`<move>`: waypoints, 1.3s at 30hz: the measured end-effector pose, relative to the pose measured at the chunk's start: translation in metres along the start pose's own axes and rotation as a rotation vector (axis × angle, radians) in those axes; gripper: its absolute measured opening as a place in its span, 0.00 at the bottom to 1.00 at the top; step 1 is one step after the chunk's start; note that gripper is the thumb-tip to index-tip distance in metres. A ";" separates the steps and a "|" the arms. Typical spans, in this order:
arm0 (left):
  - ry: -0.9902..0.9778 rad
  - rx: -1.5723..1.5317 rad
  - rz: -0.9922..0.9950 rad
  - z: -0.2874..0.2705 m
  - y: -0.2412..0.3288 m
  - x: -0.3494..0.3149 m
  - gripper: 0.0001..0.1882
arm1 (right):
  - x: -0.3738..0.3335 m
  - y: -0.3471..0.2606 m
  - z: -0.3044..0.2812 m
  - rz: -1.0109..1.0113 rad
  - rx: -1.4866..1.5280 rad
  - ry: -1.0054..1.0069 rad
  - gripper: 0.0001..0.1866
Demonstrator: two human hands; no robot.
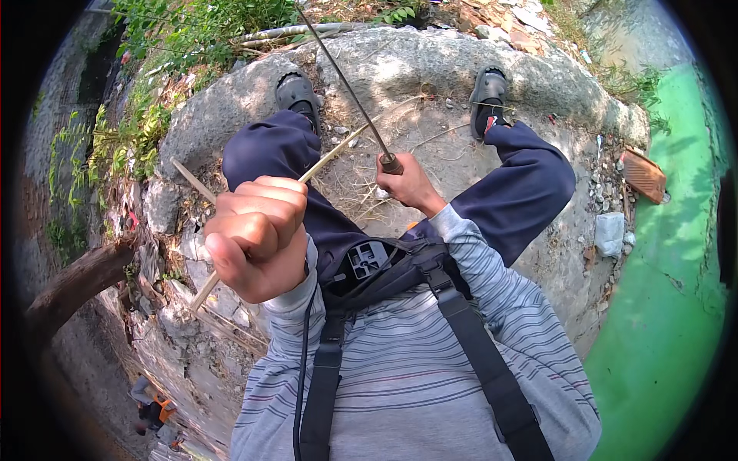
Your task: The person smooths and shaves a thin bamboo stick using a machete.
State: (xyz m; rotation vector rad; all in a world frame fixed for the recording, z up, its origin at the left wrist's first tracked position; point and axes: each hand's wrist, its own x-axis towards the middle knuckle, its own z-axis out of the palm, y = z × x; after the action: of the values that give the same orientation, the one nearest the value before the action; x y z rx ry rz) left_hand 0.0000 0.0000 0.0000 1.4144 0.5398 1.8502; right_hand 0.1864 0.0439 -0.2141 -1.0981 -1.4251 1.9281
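Observation:
My left hand is closed in a fist, raised close to the camera. A thin pale stick runs slantwise through it, its lower end showing below the fist. Another short pale strip juts out on the fist's left; whether it joins the stick is hidden. In front of my lap, my right hand is wrapped round the brown handle of a long knife, seen nearly edge-on. Its narrow dark blade points up and away to the left. The stick's far tip meets the blade's line just above the handle; contact cannot be told.
My legs are spread, with dark clogs against a curved concrete kerb. A green surface lies at right, near a broken brick and a pale block. A thick log and leafy plants are at left. Another person is at lower left.

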 end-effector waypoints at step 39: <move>0.056 -0.022 0.040 0.007 -0.008 0.019 0.30 | 0.005 0.042 -0.011 -0.130 -0.150 0.187 0.09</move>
State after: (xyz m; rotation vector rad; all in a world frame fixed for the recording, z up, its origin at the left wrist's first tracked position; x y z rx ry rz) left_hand 0.0068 0.0187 0.0092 1.3716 0.5205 1.9271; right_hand 0.1952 0.0399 -0.2564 -1.1883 -1.5150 1.6065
